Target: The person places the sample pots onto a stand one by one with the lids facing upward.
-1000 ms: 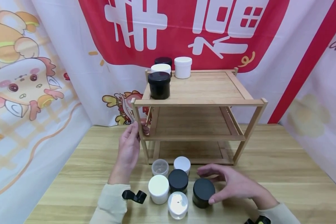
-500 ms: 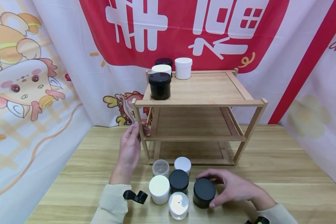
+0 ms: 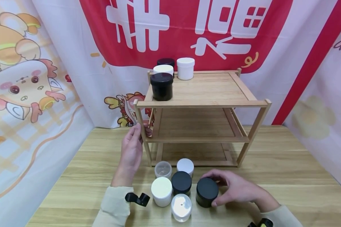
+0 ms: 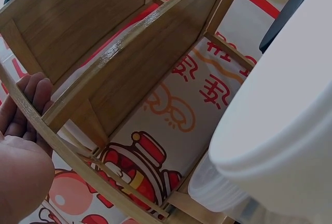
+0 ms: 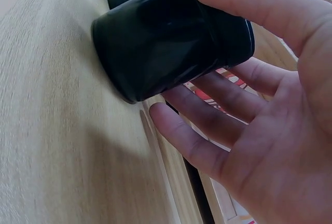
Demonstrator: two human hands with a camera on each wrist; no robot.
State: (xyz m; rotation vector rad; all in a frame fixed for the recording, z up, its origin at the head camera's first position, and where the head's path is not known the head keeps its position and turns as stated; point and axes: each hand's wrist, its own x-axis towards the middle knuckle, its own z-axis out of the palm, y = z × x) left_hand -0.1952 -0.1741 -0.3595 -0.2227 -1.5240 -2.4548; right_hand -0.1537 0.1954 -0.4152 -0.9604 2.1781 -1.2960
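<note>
My right hand (image 3: 237,190) grips a black screw-lid jar (image 3: 206,192), thumb on the near side and fingers round the far side. In the right wrist view this jar (image 5: 166,40) shows its smooth dark side close over the wooden table. My left hand (image 3: 133,146) holds the front left post of a three-tier wooden shelf rack (image 3: 203,104), fingers behind it. Left of the gripped jar stand another black jar (image 3: 181,182), a white jar (image 3: 161,190), a smaller white-lidded jar (image 3: 185,166) and two clear jars, one nearer (image 3: 181,206), one farther (image 3: 163,170).
On the rack's top tier, at the left, stand a front black jar (image 3: 162,86), a rear black jar (image 3: 166,61) and two white jars, one at the back (image 3: 185,67). Printed cloth (image 3: 74,63) hangs behind and beside the table (image 3: 287,157).
My right fingers and thumb have drawn in on the black jar, and it has shifted slightly up in the head view. The left hand stays on the post.
</note>
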